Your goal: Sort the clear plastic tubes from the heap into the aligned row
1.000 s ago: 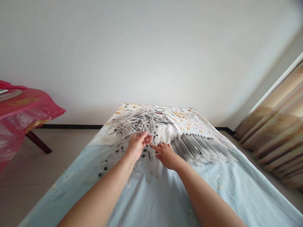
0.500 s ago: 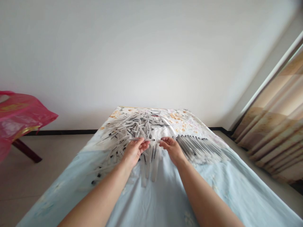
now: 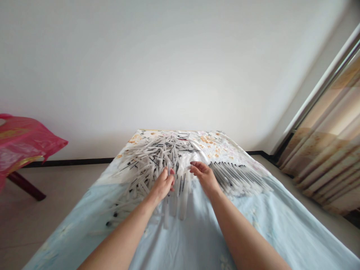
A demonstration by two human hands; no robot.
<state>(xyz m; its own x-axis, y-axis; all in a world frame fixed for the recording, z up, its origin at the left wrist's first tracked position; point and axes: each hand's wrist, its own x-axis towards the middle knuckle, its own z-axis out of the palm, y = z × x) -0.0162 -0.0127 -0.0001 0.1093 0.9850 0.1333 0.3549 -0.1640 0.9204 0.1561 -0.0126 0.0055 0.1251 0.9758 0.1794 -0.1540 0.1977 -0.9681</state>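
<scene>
A loose heap of clear plastic pen tubes with black tips (image 3: 157,153) covers the far half of a cloth-covered bed (image 3: 197,240). My left hand (image 3: 164,184) is closed round one clear tube and rests low on a small group of tubes (image 3: 180,204) lying lengthwise in front of the heap. My right hand (image 3: 204,175) hovers just right of it, fingers loosely curled and apart, with nothing in them. To the right of that hand lies a neat row of tubes (image 3: 239,175) set side by side.
The bed's pale blue sheet has a flowered far end (image 3: 213,144). A table under a red plastic cover (image 3: 19,144) stands at the left on the tiled floor. Striped beige curtains (image 3: 329,150) hang at the right. A white wall rises behind.
Half a second ago both hands held one tube level between them. Now my right hand has let go, and my left has turned the tube lengthwise and lowered it onto the small group.
</scene>
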